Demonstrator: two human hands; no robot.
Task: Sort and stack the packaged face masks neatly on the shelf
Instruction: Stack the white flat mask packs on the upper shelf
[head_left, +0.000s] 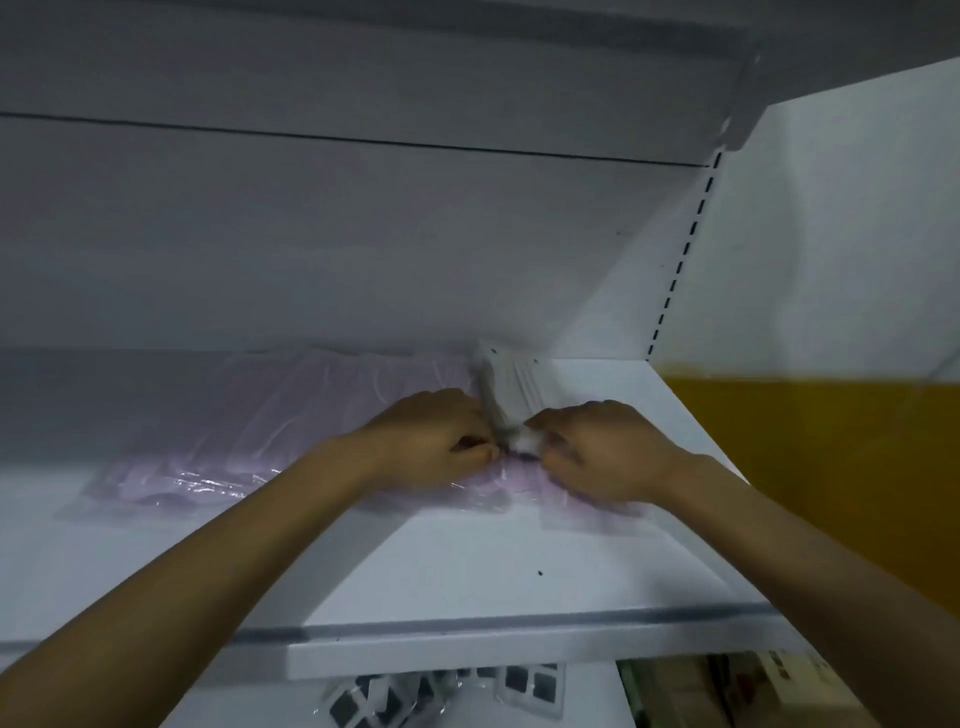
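White mask pack (511, 389): between both hands, just above the pink packs.
Left hand (441, 441): fingers curled, pinching its near end.
Right hand (597, 452): pinching the same end.
Shelf (519, 571): carries pink mask packs (234, 457) in clear wrap, spread leftward.
Long axis: from the hands towards the back wall (363, 234).

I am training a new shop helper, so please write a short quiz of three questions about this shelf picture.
1. True or false: the left hand and the right hand both grip the white mask pack at its near end.
2. Which colour are the packaged masks lying flat on the shelf? A) pale purple B) green C) red
3. Fill in: the packets with dark squares lie ___ this shelf.
Key: 1 true; 2 A; 3 below.
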